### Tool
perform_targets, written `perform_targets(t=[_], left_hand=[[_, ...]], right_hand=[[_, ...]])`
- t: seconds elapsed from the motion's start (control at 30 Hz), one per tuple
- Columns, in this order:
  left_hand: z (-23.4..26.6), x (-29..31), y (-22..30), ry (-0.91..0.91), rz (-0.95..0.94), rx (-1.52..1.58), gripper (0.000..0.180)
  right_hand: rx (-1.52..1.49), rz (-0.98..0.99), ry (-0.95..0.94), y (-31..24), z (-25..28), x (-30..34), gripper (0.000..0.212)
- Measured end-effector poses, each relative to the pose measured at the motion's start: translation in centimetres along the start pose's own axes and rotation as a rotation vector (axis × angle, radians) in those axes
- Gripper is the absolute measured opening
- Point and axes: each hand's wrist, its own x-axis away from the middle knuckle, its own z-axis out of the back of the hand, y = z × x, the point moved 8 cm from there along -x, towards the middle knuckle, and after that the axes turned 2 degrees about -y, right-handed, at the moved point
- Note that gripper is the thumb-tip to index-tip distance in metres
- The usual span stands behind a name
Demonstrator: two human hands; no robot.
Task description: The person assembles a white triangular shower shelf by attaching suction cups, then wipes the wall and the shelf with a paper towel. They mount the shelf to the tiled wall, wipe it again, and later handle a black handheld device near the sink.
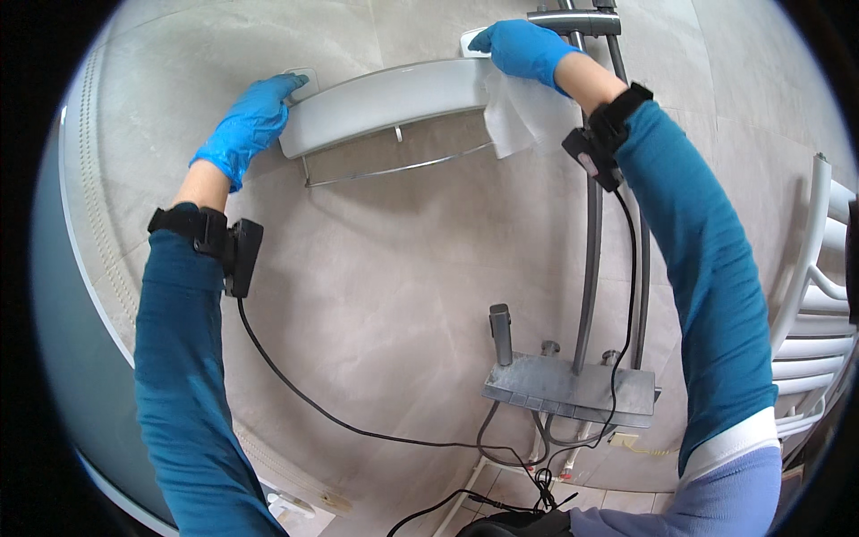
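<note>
Our left hand (251, 125) clasps the wall shelf's (385, 103) left end while our right hand (523, 49) presses a white cloth (528, 116) onto its right end.

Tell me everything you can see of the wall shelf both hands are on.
The shelf is a pale, frosted-looking curved slab, likely glass or plastic, fixed high on the beige tiled wall left of the shower riser pipe. A thin chrome rail hangs below its front edge. It sits level and carries nothing visible. The gloved left hand grips its left end; the gloved right hand presses a white cloth at its right end.
</note>
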Motion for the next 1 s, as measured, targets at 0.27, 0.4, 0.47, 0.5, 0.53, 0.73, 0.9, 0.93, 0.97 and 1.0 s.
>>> perform_targets(t=[0.27,0.4,0.47,0.5,0.53,0.73,0.9,0.93,0.97,1.0], left_hand=[[2.6,-3.5,-1.1,-0.231,0.316,-0.168,0.05],[3.2,-4.6,-0.2,-0.147,0.331,-0.213,0.053],[3.1,-4.8,-0.2,-0.168,0.399,-0.239,0.056],[3.0,-4.9,-0.2,-0.184,0.423,-0.255,0.057],[2.7,-5.0,-0.3,-0.214,0.445,-0.261,0.058],[0.8,-6.0,-2.7,-0.159,0.383,-0.257,0.061],[1.0,-6.3,-4.2,0.075,0.292,-0.302,0.055],[0.1,-6.3,-3.5,-0.099,0.209,-0.381,0.051],[0.2,-5.6,-4.4,-0.175,0.371,-0.165,0.044],[2.4,-4.9,-1.6,-0.042,0.29,-0.31,0.044]], right_hand=[[0.275,0.016,-0.342,1.0,-1.4,-7.2,0.026],[0.393,-0.021,-0.402,1.2,-2.8,-8.8,0.025],[0.394,0.032,-0.376,0.6,-3.3,-9.3,0.023],[0.394,0.049,-0.366,0.5,-3.5,-9.5,0.022],[0.429,0.065,-0.344,0.6,-3.7,-9.8,0.021],[0.7,0.167,-0.131,0.6,-5.4,-11.8,0.021],[0.679,0.232,-0.245,0.2,-6.8,-9.5,0.02],[0.674,0.237,-0.244,-0.1,-6.7,-9.0,0.02],[0.666,0.24,-0.241,-0.4,-6.5,-8.4,0.02],[0.66,0.248,-0.235,-0.8,-6.4,-7.9,0.02]])
